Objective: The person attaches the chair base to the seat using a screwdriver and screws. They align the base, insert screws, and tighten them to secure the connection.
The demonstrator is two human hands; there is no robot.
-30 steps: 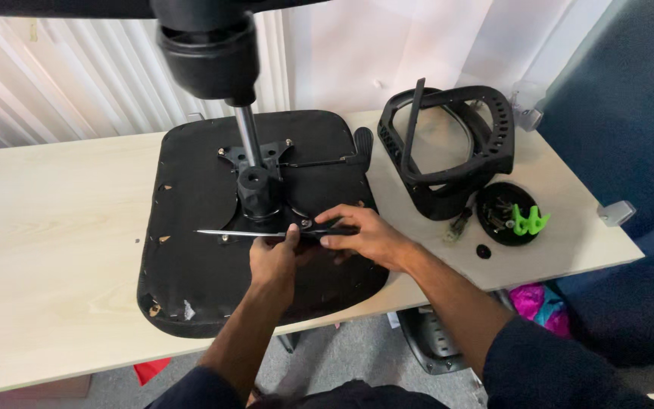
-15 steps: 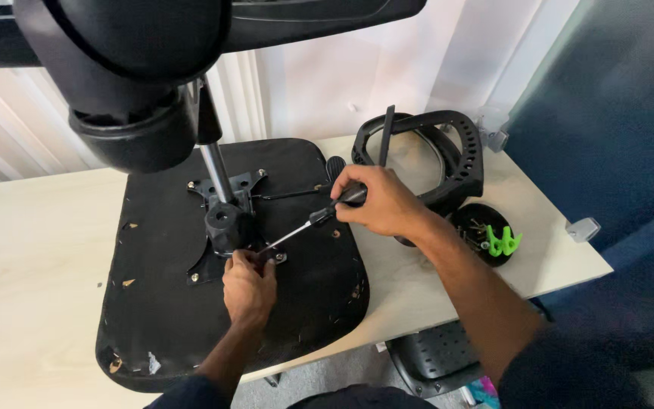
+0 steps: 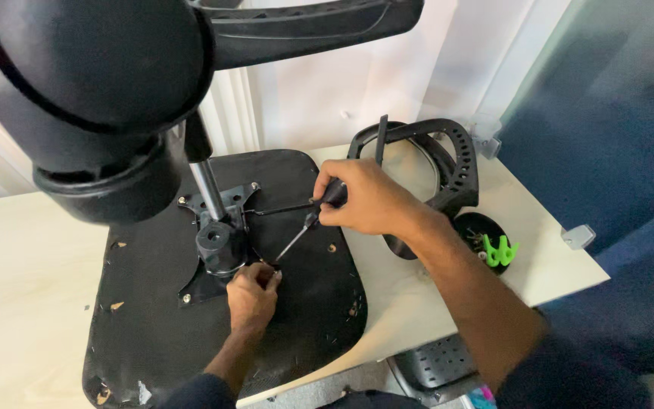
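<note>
While the right hand (image 3: 369, 201) grips a screwdriver (image 3: 308, 221) by its black handle, tip slanting down to a bolt on the upturned chair seat (image 3: 153, 318) lying on the worktop (image 3: 17, 303), the left hand (image 3: 251, 295) pinches closed at that bolt.

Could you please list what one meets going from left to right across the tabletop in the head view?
Upturned black seat cushion → left hand → screwdriver → right hand → black armrest frame → green clip in a round black dish.

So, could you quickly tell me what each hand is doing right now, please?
Left hand: closed, fingertips at the screw on the seat plate.
Right hand: closed around the screwdriver handle.
</note>
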